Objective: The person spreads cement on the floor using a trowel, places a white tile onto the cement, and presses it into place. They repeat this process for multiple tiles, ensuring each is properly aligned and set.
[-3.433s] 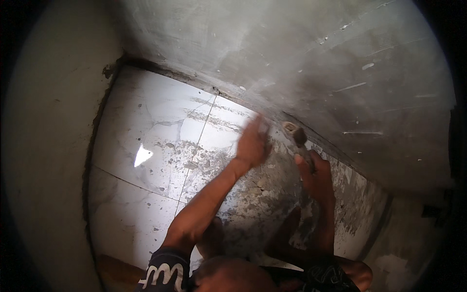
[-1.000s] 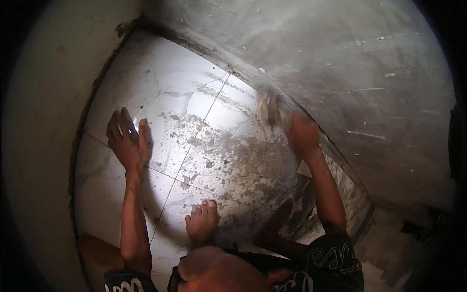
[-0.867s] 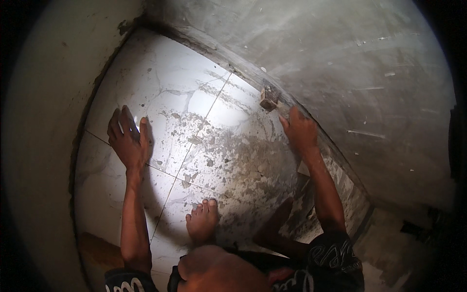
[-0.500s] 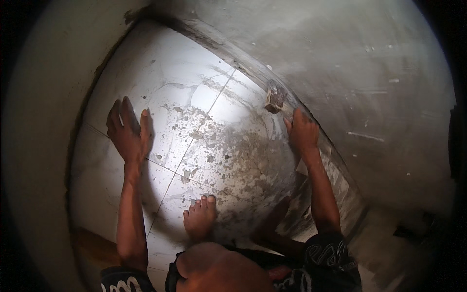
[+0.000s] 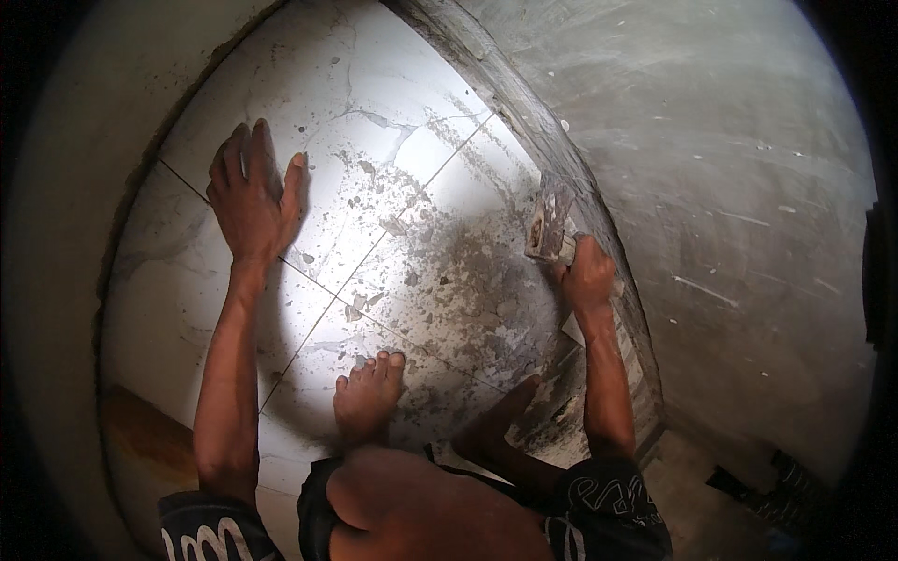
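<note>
My right hand (image 5: 589, 271) is closed round the handle of a hammer-like tool (image 5: 550, 222) at the foot of the right wall. Its blocky head is crusted with grey mortar and lies crosswise to the handle. Whether the head touches the floor I cannot tell. On the far left, my left hand (image 5: 251, 198) holds nothing; its fingers point away from me, thumb apart, over the white marbled floor tiles (image 5: 323, 70). Between the hands, flakes and crumbs of grey mortar (image 5: 421, 252) lie scattered over the tiles.
A grey plastered wall (image 5: 711, 187) runs along the right, with a rough, dirty strip (image 5: 524, 89) at its base. Another wall (image 5: 56, 234) closes the left side. My bare foot (image 5: 369, 397) rests on the tiles near me. Dark clutter (image 5: 776, 486) lies at lower right.
The view has shifted. The tool's head now sits against my right hand with its handle visible in the grip. My left hand appears farther up the picture, still spread.
</note>
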Motion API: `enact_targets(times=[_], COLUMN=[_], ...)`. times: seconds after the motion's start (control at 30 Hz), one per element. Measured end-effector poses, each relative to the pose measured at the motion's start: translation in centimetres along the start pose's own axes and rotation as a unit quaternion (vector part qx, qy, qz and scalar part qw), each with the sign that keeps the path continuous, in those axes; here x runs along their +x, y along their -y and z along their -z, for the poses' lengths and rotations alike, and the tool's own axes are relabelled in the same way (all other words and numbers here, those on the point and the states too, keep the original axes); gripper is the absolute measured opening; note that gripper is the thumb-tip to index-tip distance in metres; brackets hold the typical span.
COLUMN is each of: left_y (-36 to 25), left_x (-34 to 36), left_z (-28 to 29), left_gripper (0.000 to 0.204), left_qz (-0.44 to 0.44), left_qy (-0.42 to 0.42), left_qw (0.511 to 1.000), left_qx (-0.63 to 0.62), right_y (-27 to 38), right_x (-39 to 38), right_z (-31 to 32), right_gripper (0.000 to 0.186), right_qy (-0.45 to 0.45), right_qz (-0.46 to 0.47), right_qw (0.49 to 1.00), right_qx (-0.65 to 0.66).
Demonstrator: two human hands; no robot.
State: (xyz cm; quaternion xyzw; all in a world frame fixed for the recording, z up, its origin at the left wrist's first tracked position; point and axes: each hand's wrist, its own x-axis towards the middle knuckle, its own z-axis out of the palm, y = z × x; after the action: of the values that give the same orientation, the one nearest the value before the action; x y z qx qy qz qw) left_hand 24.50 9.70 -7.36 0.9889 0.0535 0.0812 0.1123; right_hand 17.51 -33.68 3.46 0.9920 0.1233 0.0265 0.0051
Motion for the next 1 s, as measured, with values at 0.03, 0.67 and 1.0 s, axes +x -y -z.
enact_targets(times=[0.03, 0.67, 1.0], left_y=[-0.2, -0.3, -0.4], left_x=[0.1, 0.2, 0.2], left_z=[0.0, 0.0, 0.1], left_gripper=[0.066, 0.068, 0.068], left_qz=[0.003, 0.004, 0.005], left_qy=[0.007, -0.003, 0.003], left_qw=[1.000, 1.000, 1.000], left_qx=[-0.002, 0.011, -0.019], right_y=[-1.3, -1.3, -0.7], right_x=[-0.3, -2.4, -1.2], right_z=[-0.2, -0.6, -0.7], right_gripper=[0.033, 0.036, 0.043], right_qy=[0.007, 0.008, 0.009], right_qz=[-0.012, -0.018, -0.071], right_qw=[1.000, 0.998, 0.996], right_qx=[-0.026, -0.056, -0.053])
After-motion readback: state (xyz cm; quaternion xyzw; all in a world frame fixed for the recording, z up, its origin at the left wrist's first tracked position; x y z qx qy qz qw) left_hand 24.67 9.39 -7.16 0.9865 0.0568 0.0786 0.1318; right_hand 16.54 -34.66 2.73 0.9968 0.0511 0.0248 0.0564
